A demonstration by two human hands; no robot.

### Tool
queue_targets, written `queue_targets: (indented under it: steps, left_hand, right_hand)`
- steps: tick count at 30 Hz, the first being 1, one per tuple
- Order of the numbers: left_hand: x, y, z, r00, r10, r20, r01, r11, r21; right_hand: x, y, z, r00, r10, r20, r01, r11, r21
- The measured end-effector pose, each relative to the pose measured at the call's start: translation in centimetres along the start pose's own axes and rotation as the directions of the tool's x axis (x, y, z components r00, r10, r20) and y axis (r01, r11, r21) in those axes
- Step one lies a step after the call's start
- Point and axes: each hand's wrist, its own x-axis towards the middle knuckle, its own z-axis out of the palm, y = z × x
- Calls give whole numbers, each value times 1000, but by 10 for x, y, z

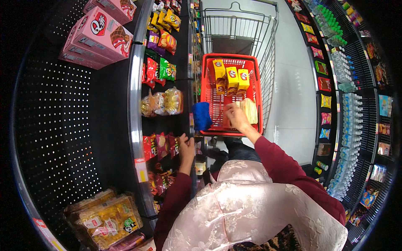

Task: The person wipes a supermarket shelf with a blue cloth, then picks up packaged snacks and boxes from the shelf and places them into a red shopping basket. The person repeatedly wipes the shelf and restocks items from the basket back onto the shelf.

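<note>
My right hand (237, 116) reaches down into a red plastic shopping basket (259, 94). Its fingers are bent and slightly blurred, so whether they grip anything cannot be told. Beside them lies a pale yellow, ridged bundle (250, 109), partly covered by the hand. Several yellow snack boxes (232, 77) stand towards the far end of the basket. A blue cloth (202, 116) drapes over the basket's left rim. My left hand (187, 150), fingers apart and holding nothing visible, hovers by the shelf edge near some red and purple snack bags (162, 145).
The basket rests at the near end of a wire shopping cart (268, 40). Left shelves hold pink boxes (97, 34), plastic-wrapped packs (169, 101) and a yellow tray pack (110, 216). Across the grey floor (295, 103), another shelf carries water bottles (348, 125) and snack packets (324, 84).
</note>
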Motion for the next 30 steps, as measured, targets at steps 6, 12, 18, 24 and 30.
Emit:
queue_targets:
  steps: [6,12,18,24,30]
  left_hand:
    - [-50,-27,-13,989,-40,144,48,997,-58]
    - [-71,-20,-22,962,-126,244,174,967,-186]
    - [-73,-21,-24,965,-83,248,141,964,-225]
    - [-77,-27,-27,971,-49,236,114,955,-272]
    - [-78,-11,-37,971,-14,241,94,942,-322]
  right_hand:
    - [-27,10,-62,978,196,-77,-211,916,-341]
    - [-35,17,-38,941,329,73,-250,825,-507]
    - [-22,28,-12,958,282,54,-219,839,-498]
    - [5,17,4,996,91,-4,-86,923,-374]
    - [11,-67,-61,980,-177,93,200,877,-437]
